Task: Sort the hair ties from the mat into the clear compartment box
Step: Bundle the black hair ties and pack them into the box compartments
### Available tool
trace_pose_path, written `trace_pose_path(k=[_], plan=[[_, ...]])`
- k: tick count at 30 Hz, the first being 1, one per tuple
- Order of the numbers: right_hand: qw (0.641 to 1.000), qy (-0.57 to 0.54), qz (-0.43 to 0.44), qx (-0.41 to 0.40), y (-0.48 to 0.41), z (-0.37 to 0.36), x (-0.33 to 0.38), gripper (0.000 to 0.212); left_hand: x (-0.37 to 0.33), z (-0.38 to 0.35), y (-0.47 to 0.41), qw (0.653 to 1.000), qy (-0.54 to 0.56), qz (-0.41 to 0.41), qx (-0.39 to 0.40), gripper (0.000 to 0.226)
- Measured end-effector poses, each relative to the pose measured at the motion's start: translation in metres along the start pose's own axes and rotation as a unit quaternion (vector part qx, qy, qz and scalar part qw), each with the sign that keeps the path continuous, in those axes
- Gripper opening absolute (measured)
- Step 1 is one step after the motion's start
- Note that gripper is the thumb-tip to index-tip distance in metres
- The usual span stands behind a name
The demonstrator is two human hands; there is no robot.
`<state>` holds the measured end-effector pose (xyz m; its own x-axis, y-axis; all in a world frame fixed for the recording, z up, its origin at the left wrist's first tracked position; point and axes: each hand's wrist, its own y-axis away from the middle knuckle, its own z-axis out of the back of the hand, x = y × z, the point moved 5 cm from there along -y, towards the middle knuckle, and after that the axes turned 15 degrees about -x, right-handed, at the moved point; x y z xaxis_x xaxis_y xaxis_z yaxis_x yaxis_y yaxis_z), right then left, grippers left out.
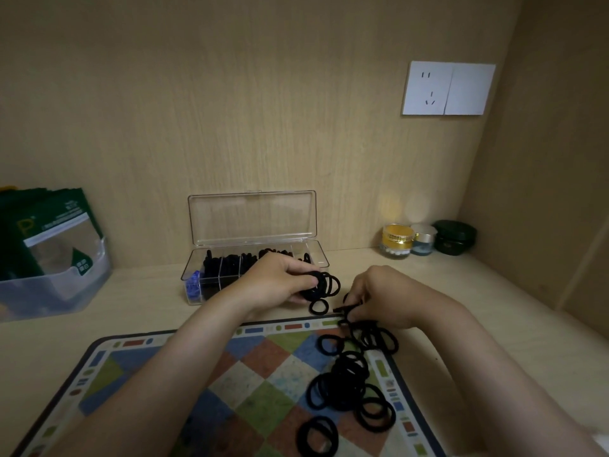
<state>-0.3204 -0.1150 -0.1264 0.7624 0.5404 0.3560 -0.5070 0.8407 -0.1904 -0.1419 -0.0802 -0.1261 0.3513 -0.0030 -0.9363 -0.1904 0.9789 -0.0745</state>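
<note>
A pale wooden desk (461,291) is seen filling the view, and a chequered mat (184,390) is laid across its near part. At the far left a translucent bin (62,285) of green packets is parked. Towards the far middle the clear compartment box (250,258) is stood with its lid tipped up, black ties already packed in several compartments and something blue at its left end. Loose black hair ties (352,380) are heaped on the right side of the mat. The left hand (280,285) is closed around a bundle of ties (324,285), held just in front of the box. The right hand (379,301) is pinching ties at the mat's far edge. Three small jars (425,240) are lined up at the far right.
</note>
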Motion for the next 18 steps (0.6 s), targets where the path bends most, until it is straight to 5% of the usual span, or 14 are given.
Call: trace_pose_path(k=[6, 13, 18], plan=[[0.983, -0.163, -0.012, -0.082, 0.000, 0.017, 0.004, 0.012, 0.000, 0.001, -0.003, 1.000, -0.006, -0.019, -0.017, 0.028], [0.895, -0.442, -0.052, -0.003, 0.006, 0.015, 0.019, 0.015, -0.002, 0.000, -0.005, 0.997, 0.015, -0.027, -0.068, 0.027], [0.877, -0.468, -0.086, -0.070, 0.001, 0.013, 0.023, 0.017, -0.002, -0.006, -0.002, 0.997, 0.050, -0.009, -0.050, 0.023]])
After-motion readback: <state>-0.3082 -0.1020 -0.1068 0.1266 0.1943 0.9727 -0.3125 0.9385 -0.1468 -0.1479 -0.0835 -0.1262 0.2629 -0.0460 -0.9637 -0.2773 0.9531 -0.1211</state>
